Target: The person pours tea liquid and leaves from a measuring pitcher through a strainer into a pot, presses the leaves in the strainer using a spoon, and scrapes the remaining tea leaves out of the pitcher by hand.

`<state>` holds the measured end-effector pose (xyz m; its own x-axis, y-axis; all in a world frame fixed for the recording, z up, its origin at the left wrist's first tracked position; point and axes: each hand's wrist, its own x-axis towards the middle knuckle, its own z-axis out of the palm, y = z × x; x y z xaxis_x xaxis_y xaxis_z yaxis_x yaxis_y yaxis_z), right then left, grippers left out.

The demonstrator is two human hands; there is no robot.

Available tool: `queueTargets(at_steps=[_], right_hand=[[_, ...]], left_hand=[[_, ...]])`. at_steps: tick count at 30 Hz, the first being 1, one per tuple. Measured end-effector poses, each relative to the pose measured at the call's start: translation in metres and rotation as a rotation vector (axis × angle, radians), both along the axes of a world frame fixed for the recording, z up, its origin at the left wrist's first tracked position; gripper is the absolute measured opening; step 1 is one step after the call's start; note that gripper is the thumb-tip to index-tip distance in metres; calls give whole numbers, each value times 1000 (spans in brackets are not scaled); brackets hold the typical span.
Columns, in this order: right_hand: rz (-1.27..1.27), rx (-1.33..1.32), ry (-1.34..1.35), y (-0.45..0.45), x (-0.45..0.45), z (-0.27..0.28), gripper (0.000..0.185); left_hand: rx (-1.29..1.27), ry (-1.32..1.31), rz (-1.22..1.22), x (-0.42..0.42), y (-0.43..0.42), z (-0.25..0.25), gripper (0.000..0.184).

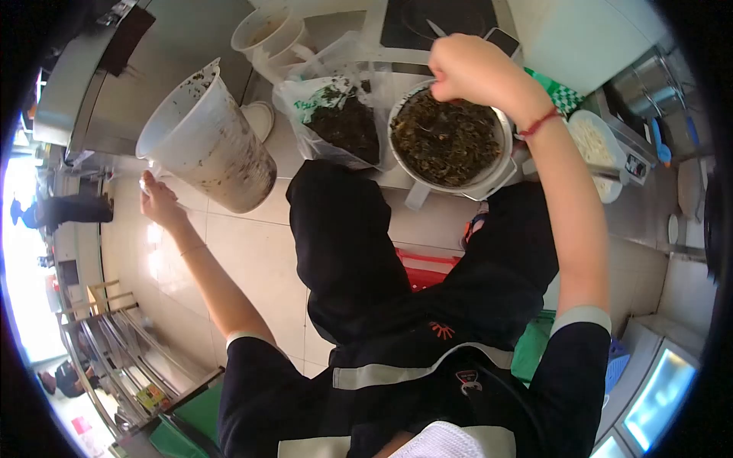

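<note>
On the left, my left hand (159, 200) is closed around the handle of a large translucent plastic pitcher (217, 149). The pitcher is tilted, and dark leaf bits cling to its wall. My right hand (469, 70) is a fist over the far rim of a white tub (412, 196) filled with wet, dark leaves (450, 137). A thin pale rod (436, 28) sticks out beyond that fist; its other end is hidden. Between the two containers, a clear plastic bag (294, 99) holds dark, crumbly leaf matter (347, 130).
A second translucent pitcher (267, 34) and a round lid (259, 120) are behind. A black cooktop (435, 19) and a phone (502, 42) lie at the back. To the right, a white container (592, 141) holds pale pieces. A red basket (427, 271) is on the floor.
</note>
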<state>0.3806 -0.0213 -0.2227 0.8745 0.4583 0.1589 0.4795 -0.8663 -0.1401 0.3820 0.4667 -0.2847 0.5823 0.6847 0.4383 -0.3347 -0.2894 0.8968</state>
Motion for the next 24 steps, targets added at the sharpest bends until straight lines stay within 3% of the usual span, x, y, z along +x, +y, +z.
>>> queueTargets(at_steps=[5,12,14,18,21,23,24], right_hand=[[-7,70,106,10,5,-6,22],[-14,45,109,22,6,-4,25],[-43,34,136,22,6,-3,25],[0,62,77,25,4,-7,22],[7,53,50,31,1,-7,21],[16,34,40,33,-2,-8,21],[20,27,55,32,-2,-8,20]], left_hand=[[2,70,105,19,19,-89,31],[46,85,232,34,-19,-167,52],[71,99,226,36,-26,-179,61],[106,106,211,31,-42,-198,62],[138,313,85,21,-43,-199,60],[259,434,177,22,-30,-193,56],[262,485,380,27,-33,-166,56]])
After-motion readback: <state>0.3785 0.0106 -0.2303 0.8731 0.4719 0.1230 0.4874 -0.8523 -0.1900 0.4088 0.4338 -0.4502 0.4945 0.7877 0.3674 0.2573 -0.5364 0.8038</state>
